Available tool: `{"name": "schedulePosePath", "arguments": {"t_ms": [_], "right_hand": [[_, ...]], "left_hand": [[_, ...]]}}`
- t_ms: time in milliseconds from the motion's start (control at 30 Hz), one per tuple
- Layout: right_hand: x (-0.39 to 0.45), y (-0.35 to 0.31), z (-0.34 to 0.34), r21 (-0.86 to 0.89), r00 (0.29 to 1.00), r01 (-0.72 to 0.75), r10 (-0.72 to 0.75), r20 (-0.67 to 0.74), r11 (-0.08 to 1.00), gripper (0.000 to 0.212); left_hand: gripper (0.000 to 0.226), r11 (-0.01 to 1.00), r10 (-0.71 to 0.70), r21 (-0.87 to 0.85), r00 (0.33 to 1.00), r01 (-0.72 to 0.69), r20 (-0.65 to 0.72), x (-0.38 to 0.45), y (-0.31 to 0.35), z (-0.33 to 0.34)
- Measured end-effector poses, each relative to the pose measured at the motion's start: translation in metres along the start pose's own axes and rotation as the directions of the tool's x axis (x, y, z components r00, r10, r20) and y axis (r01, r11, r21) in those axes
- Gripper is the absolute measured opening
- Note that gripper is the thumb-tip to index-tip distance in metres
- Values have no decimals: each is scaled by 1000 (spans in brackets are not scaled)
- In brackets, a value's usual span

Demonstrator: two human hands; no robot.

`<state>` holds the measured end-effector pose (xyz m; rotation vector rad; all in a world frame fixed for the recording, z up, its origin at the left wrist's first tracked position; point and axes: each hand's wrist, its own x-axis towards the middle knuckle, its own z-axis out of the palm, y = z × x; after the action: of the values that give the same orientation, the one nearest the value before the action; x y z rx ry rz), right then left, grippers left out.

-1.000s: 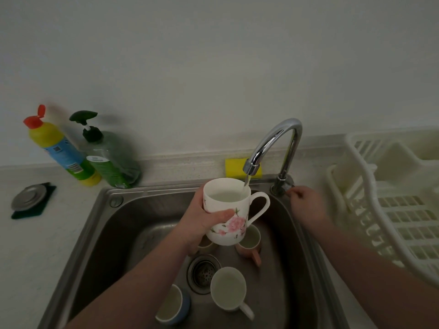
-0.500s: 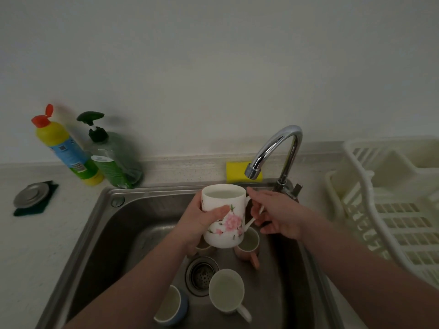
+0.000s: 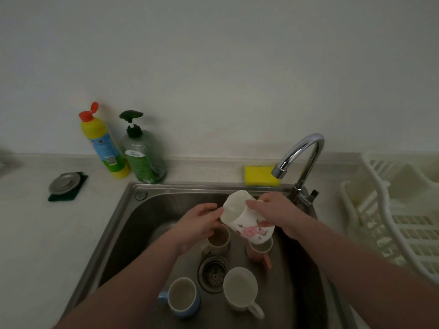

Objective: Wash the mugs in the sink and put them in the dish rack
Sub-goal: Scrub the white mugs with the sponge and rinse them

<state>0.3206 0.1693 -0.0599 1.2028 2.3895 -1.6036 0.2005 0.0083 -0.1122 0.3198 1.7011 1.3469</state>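
A white mug with a pink flower (image 3: pixel 247 222) is tilted on its side over the steel sink (image 3: pixel 133 222), mouth facing left. My right hand (image 3: pixel 273 212) grips its body from above. My left hand (image 3: pixel 199 222) touches the rim with its fingertips. Below stand other mugs: a beige one (image 3: pixel 218 241) under my left hand, a pink one (image 3: pixel 260 251), a blue one (image 3: pixel 183 296) and a white one (image 3: pixel 241 289). The white dish rack (image 3: pixel 389 224) sits at the right, with no mug visible in it.
The chrome tap (image 3: pixel 301 157) arches over the sink's back right with no water running. A yellow sponge (image 3: pixel 260 175) lies behind the sink. A yellow bottle (image 3: pixel 104 143) and a green soap pump (image 3: pixel 142 155) stand at the back left. A metal sink plug (image 3: pixel 64 184) lies on a dark pad.
The water has stopped. My right hand left the tap and took hold of the flowered mug, which has tipped from upright onto its side. My left hand shifted from its body to its rim.
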Motion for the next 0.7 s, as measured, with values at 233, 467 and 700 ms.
{"name": "schedulePosePath", "arguments": {"t_ms": [233,467,700], "right_hand": [[-12,-2,11,-570,953,282,-295,73,771,43],[-8,8,17,-717,774,576,-543,325,393,41],[-10,-4,11,-683,437,728,-736,517,-47,31]], "left_hand": [[31,997,-58,-51,993,53,-104,-3,-6,-15],[33,997,-52,-67,989,43,-141,-6,-3,-11],[31,995,27,-91,987,-42,-157,-13,18,-3]]}}
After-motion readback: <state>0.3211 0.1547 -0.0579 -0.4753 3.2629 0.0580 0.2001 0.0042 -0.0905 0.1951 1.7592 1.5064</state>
